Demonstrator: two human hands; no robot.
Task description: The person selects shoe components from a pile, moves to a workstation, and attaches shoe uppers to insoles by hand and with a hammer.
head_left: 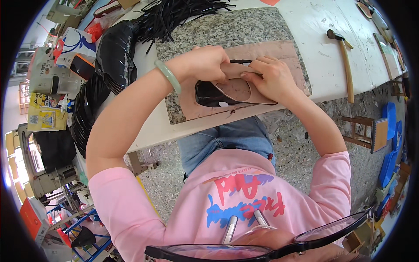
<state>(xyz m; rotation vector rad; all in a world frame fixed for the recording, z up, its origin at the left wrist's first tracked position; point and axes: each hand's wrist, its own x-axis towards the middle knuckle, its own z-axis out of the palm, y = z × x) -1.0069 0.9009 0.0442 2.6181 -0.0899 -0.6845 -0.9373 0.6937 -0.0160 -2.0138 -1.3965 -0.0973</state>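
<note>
A black shoe upper (207, 93) with white oval spots and a beige lining lies flat on a tan sheet (192, 107). The sheet rests on a speckled granite slab (227, 27). My left hand (208, 63), with a pale green bangle at its wrist, is closed on the left end of a beige strip (235, 68) at the upper's far edge. My right hand (271, 77) pinches the strip's other end, thumb toward the left, its palm over the upper's right part. Parts of the upper and the fingertips are hidden under both hands.
Black thin strips (179, 17) are heaped behind the slab. Stacked glossy black pieces (115, 56) stand at the left, beside a phone (82, 66) and a jar (61, 85). A wooden-handled hammer (346, 65) lies at the table's right; a wooden stool (364, 129) is beyond its edge.
</note>
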